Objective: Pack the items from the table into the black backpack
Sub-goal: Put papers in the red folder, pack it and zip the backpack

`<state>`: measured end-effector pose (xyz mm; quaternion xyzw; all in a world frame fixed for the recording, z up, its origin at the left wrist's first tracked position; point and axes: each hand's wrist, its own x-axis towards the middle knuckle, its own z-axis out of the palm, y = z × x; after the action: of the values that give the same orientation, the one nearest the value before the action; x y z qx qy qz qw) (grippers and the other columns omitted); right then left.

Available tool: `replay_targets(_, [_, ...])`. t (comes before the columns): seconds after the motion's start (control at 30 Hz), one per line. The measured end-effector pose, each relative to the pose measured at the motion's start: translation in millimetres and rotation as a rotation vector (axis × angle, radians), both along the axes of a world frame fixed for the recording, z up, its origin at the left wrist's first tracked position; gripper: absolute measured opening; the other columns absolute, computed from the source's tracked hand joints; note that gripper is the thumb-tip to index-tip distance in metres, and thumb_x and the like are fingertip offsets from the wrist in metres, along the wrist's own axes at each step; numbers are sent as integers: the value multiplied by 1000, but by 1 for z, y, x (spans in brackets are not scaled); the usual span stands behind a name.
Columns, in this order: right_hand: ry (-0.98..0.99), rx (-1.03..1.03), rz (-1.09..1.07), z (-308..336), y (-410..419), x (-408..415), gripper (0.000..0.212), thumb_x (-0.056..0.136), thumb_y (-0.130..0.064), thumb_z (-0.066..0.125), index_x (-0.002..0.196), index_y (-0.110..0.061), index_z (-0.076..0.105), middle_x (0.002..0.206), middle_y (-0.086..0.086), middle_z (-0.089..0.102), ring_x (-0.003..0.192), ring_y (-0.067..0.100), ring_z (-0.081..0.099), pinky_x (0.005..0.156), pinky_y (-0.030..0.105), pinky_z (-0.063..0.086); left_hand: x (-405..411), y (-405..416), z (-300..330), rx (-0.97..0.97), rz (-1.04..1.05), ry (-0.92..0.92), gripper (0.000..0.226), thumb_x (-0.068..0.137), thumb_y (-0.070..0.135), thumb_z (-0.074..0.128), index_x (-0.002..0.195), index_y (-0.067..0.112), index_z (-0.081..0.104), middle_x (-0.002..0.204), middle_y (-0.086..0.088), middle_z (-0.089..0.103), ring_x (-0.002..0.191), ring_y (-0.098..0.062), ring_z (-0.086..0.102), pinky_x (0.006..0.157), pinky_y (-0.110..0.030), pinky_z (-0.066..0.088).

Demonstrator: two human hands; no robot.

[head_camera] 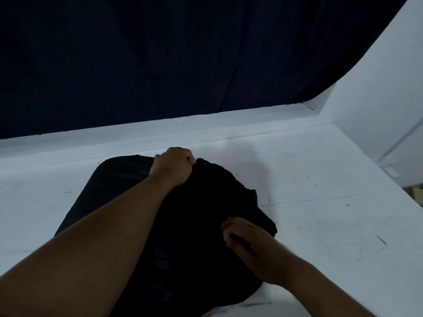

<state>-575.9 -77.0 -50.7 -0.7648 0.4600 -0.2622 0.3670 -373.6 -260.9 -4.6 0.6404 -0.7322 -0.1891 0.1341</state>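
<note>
A: Black backpack (196, 216) lying flat in the middle of the white counter (320, 191), and both hands are on it. No loose items showing anywhere on the counter from this head view.

B: So the packing itself looks finished, or close to it?

A: That's my read. The left hand (175, 167) is bunched at the far top edge of the bag, fingers curled tight into the fabric, pinning it. The right hand (242, 236) is down at the near right side, fingers drawn together, pinching something small and dark against the bag.

B: A zip pull?

A: Could well be, but it's black on black and dim, so I can't tell for certain. The pose fits a closing step: one hand anchors, the other draws along the seam.

B: And next?

A: If it is a zip, the right hand needs a steady pull along the bag's edge while the left keeps the fabric taut, so nothing bunches or snags. I can't tell whether the opening is already shut. Behind it all, just a dark curtain (160, 60).
</note>
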Motion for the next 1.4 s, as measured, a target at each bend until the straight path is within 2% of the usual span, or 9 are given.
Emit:
replay_targets(0.13, [9, 40, 5, 3, 12, -5, 12, 98, -10, 53, 88, -16, 56, 105, -7, 56, 101, 13, 57, 88, 19, 45, 0, -1, -1, 7, -5, -3, 27, 84, 9, 44, 86, 23, 67, 94, 10, 64, 78, -8, 51, 98, -42, 42])
replay_targets(0.3, [43, 83, -1, 6, 11, -12, 9, 96, -18, 58, 89, -24, 59, 101, -12, 59, 98, 12, 59, 85, 26, 51, 4, -6, -9, 36, 11, 12, 22, 84, 25, 44, 83, 32, 64, 90, 16, 63, 96, -26, 54, 77, -36, 41])
replay_targets(0.4, [47, 107, 19, 14, -1, -17, 5, 93, -24, 64, 90, -27, 66, 97, -13, 65, 96, 10, 64, 85, 27, 53, 5, -7, -9, 51, 2, 6, 25, 95, 46, 40, 94, 39, 64, 100, 18, 65, 102, -25, 52, 85, -39, 42])
replay_targets(0.53, [-32, 115, -75, 31, -33, -22, 7, 95, -28, 66, 97, -26, 73, 94, -16, 72, 90, 4, 69, 79, 17, 52, 1, -5, -3, 73, -56, -182, 32, 100, 38, 33, 98, 31, 64, 104, 8, 67, 88, -20, 49, 87, -37, 35])
replay_targets(0.8, [-107, 46, -319, 34, -158, -9, 26, 100, -11, 51, 109, -23, 72, 107, -14, 72, 97, 1, 66, 89, 18, 50, 10, -21, -19, 65, -51, -161, 17, 80, 50, 51, 89, 47, 65, 100, 21, 66, 107, -17, 56, 95, -35, 32])
replay_targets(1.0, [93, 199, -103, 6, -229, 18, 34, 102, -8, 45, 124, -19, 68, 128, -4, 66, 106, 6, 61, 92, 21, 44, 9, -24, -16, 49, 67, -19, 30, 93, 42, 50, 78, 28, 72, 85, 11, 70, 92, -14, 59, 104, -37, 36])
replay_targets(1.17, [133, 462, 124, -5, -250, 12, 26, 101, -24, 54, 115, -34, 73, 109, -7, 75, 103, 16, 69, 96, 33, 54, 12, -28, -24, 56, 154, 57, 24, 86, 41, 50, 76, 33, 70, 86, 16, 71, 96, -15, 61, 98, -40, 47])
replay_targets(1.27, [44, 579, 185, -7, -254, 8, 23, 100, -23, 58, 116, -30, 73, 108, -4, 75, 104, 17, 70, 94, 31, 55, 7, -27, -20, 47, 127, -30, 19, 89, 37, 52, 88, 35, 71, 99, 18, 70, 103, -12, 60, 107, -37, 39])
replay_targets(1.4, [46, 434, 99, -15, -253, 9, 14, 96, -18, 63, 102, -21, 75, 103, 1, 75, 99, 19, 71, 87, 30, 55, 2, -29, -17, 75, 71, -183, 28, 92, 35, 49, 104, 36, 73, 115, 15, 69, 114, -15, 57, 108, -36, 28])
